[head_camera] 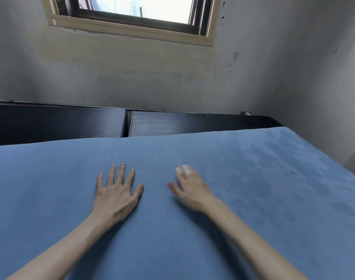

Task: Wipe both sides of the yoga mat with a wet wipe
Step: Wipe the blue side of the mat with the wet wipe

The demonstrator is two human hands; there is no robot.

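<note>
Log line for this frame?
step: wiping mat | left hand: flat on mat | right hand: wipe under fingers, blurred | damp patches right

Single head-worn wide-angle view: looks forward and down, close over both forearms and the blue mat (172,229), facing wall (172,77) and window (136,15).

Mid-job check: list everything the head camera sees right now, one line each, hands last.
yoga mat: one, blue, spread flat across the foreground; darker patches on its right part.
wet wipe: one, white, under the right hand's fingers on the mat; mostly hidden and blurred.
black cushions: two, side by side beyond the mat's far edge, along the wall.
window: one, cream frame, upper wall.
wall: grey, scuffed, behind everything.
left hand: fingers spread, flat on the mat.
right hand: on the mat, pressing the wipe, motion-blurred.
</note>
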